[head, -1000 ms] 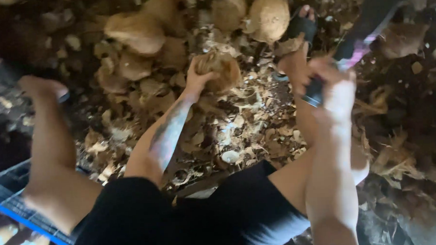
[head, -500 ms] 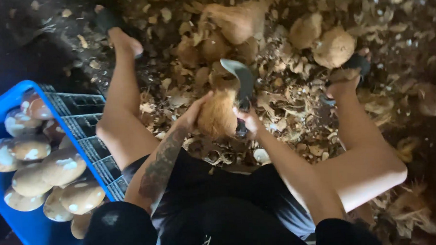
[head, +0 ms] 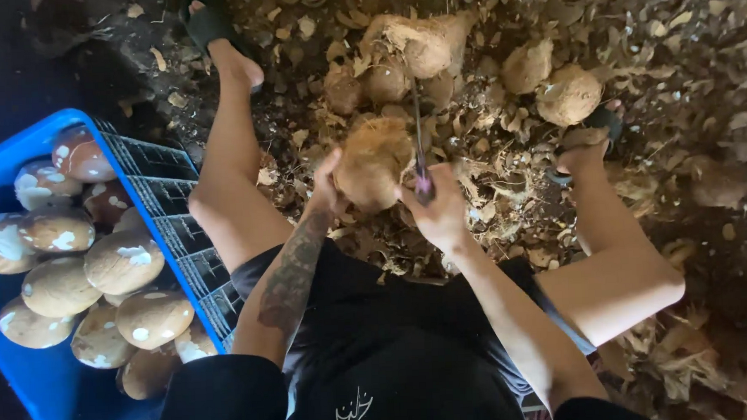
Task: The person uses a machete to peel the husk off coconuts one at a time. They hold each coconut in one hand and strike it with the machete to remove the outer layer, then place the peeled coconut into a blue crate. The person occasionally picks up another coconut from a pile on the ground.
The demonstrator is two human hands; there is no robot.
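The coconut (head: 373, 162) between the hands is fibrous tan-brown. Left of it, the crate (head: 32, 387) is bright blue with a dark grid wall, holding brown nuts (head: 125, 262) patched white. The knife handle (head: 423, 186) is purple. Shorts (head: 395, 350) black.

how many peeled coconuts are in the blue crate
About 11 show in the blue crate: four along the top left, three across the middle, four toward the bottom. More may lie hidden underneath.

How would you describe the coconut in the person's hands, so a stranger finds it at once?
Start from the blue crate, then look right, between the person's knees. The coconut is the brown one lifted above the husk-strewn ground, gripped by the left hand with a blade against it.
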